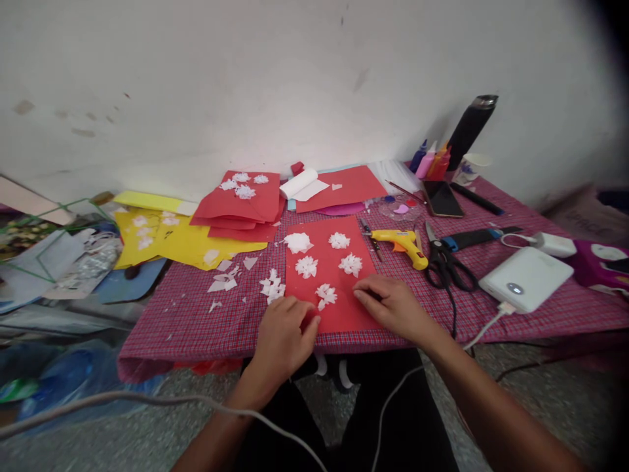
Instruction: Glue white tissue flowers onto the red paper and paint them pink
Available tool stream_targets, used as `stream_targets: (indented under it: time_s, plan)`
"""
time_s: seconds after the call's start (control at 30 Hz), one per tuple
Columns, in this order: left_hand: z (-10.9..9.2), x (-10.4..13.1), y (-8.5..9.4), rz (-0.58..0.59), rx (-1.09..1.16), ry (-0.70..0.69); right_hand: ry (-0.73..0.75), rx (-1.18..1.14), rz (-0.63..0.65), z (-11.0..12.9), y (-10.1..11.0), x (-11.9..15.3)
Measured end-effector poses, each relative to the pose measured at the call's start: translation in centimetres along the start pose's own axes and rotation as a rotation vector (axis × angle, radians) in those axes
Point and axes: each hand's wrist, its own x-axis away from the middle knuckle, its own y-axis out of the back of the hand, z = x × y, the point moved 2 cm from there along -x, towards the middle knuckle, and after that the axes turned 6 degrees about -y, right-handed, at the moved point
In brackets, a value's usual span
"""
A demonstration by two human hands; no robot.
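Note:
A red sheet of paper (314,242) lies at the table's front edge, with several white crinkled paper flowers (339,240) on it. My left hand (287,331) rests over its lower left corner, fingers bent and thumb a little apart, holding nothing I can see. Just beyond those knuckles is a loose white paper cluster (272,287). On the sheet's right side, my right hand (388,305) has thumb and fingertips drawn together; whatever they may hold is hidden. Between the hands sits the nearest flower (325,296).
A yellow glue gun (405,244), black scissors (449,265) and white power bank (525,278) lie to the right. Stacked red paper (236,206) with flowers, yellow sheets (191,242) and white scraps (223,282) are left. Paint bottles (432,162) stand behind; a cable (162,396) crosses my left forearm.

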Motion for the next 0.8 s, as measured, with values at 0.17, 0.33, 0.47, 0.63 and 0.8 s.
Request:
stream_targets:
  time_s: [0.17, 0.33, 0.47, 0.63, 0.8]
  plan:
    - [0.0, -0.9, -0.5, -0.014, -0.046, -0.009, -0.004, 0.001, -0.003, 0.0, 0.0, 0.0]
    - [0.0, -1.7, -1.1, -0.006, -0.055, -0.021, 0.000, -0.003, -0.005, 0.0, 0.0, 0.0]
    - [0.1, -1.7, -1.2, -0.001, -0.048, -0.035, 0.000, -0.001, -0.004, -0.2, 0.0, 0.0]
    - [0.2, -1.8, -1.3, 0.000, -0.061, -0.055, -0.009, -0.013, 0.000, -0.2, 0.0, 0.0]
    - [0.2, -2.0, -1.4, -0.021, -0.099, -0.068, -0.009, -0.001, -0.008, -0.2, -0.1, 0.1]
